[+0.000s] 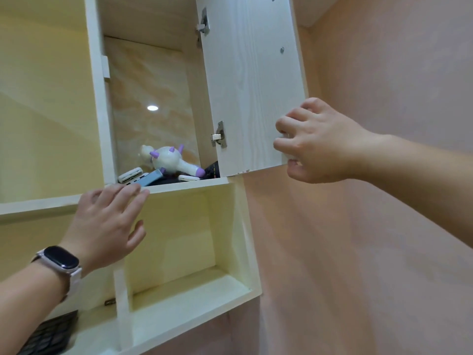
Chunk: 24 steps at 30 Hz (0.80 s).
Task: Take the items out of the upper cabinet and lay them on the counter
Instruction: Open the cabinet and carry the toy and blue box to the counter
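Reaching up from below, the left hand (107, 221) is spread flat with straight fingers and holds nothing; its fingertips are level with the front lip of the upper cabinet's shelf (189, 185). Just above those fingertips lie the first things to take out: a white slab-shaped device (130, 174) and a blue one (152, 178) leaning by it, both at the very lip. They are probably power banks, so likely dense, rigid and smooth-sided, best pinched across their narrow edges. Further right of the fingertips and deeper in lies a white unicorn-shaped toy (170, 158) with purple trim, glossy and hard-looking, probably light. Its tapered handle looks the safest place to take hold, since the small horns might snap. Beside that handle sits another small white device (189, 178), and a dark item (212, 170) is half covered by the cabinet door (250, 85), so I cannot tell what it is. The right hand (317, 142) curls its fingers round the door's lower outer corner, gripping it with the door swung wide. A dark flat shape under the toy is hard to make out, the shelf floor is hidden by the low angle, and the counter is out of view.
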Available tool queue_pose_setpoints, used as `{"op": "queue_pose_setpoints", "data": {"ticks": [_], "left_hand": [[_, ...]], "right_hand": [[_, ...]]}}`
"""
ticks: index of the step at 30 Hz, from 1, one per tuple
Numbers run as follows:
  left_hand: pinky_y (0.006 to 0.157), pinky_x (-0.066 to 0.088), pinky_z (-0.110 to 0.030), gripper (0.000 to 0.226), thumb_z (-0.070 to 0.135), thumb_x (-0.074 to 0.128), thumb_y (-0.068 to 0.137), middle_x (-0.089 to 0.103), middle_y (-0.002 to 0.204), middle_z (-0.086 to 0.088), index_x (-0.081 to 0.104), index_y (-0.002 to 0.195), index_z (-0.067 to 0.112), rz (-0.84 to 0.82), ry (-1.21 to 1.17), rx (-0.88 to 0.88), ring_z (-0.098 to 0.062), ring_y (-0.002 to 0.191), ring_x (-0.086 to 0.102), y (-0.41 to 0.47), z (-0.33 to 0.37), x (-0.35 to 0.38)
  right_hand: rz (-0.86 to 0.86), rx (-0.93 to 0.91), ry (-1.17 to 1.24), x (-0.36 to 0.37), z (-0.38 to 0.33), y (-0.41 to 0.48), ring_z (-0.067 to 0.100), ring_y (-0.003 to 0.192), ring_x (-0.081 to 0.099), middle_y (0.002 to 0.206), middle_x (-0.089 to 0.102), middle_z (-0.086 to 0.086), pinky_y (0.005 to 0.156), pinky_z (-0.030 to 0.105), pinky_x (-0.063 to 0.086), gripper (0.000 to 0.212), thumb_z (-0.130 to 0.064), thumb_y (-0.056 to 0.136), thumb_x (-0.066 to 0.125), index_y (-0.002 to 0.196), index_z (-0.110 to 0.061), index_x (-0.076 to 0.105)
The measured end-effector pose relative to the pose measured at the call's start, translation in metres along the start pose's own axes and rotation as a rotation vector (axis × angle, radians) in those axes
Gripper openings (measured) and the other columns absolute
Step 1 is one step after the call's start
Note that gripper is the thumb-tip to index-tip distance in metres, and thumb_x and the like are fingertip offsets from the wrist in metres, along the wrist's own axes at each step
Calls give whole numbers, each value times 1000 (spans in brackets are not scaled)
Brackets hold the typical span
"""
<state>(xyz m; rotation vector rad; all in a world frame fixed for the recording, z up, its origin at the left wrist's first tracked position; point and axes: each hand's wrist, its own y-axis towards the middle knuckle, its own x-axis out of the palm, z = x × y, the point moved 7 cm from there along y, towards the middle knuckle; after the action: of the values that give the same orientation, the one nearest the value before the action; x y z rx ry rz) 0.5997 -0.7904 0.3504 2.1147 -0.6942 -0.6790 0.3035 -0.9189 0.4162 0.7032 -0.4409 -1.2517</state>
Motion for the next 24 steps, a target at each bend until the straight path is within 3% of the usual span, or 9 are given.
{"op": "queue_pose_setpoints", "data": {"ticks": [5,8,11,15,17,20,24], "left_hand": [[80,38,-45,51,40,46,82,63,117,-14,66,115,8,41,-13,-1,-32,106,53,7,-3,-3],[78,38,-43,46,41,46,83,65,112,-11,66,110,10,60,-26,-23,-31,102,57,19,-7,-8],[73,44,-41,43,40,46,84,66,103,-10,67,107,9,63,-95,5,-32,92,62,42,-9,-13],[59,49,-39,46,47,37,84,64,93,-5,63,102,14,-69,-172,56,-31,79,61,77,-9,-6],[62,49,-37,47,51,33,84,62,97,1,60,106,20,-110,-172,20,-25,84,60,93,-11,-4],[77,49,-37,34,46,45,88,60,106,3,56,113,25,-281,-133,-67,-21,94,57,118,-17,14],[71,50,-33,28,41,50,86,60,100,-1,59,105,23,-470,-39,-125,-21,86,57,129,-22,32]], "right_hand": [[97,48,132,0,-34,23,32,73,55,83,59,11,83,44,44,31,-38,79,44,83,-10,59],[106,87,296,13,-56,47,32,73,55,87,61,10,69,37,43,36,-40,79,41,89,-10,60],[97,162,557,27,-72,75,31,85,54,97,59,6,67,36,46,49,-46,81,32,103,-13,59],[7,317,889,57,-81,118,21,106,48,118,53,-1,81,36,46,42,-42,89,51,125,-22,48],[-54,366,1008,74,-83,142,22,110,49,126,49,-1,83,37,46,48,-41,88,54,131,-24,42],[-121,387,1132,101,-88,173,22,102,52,133,46,3,85,39,47,59,-39,87,58,139,-24,36],[-234,327,1207,124,-108,202,28,97,59,126,43,7,86,44,53,69,-45,81,63,140,-26,32]]}}
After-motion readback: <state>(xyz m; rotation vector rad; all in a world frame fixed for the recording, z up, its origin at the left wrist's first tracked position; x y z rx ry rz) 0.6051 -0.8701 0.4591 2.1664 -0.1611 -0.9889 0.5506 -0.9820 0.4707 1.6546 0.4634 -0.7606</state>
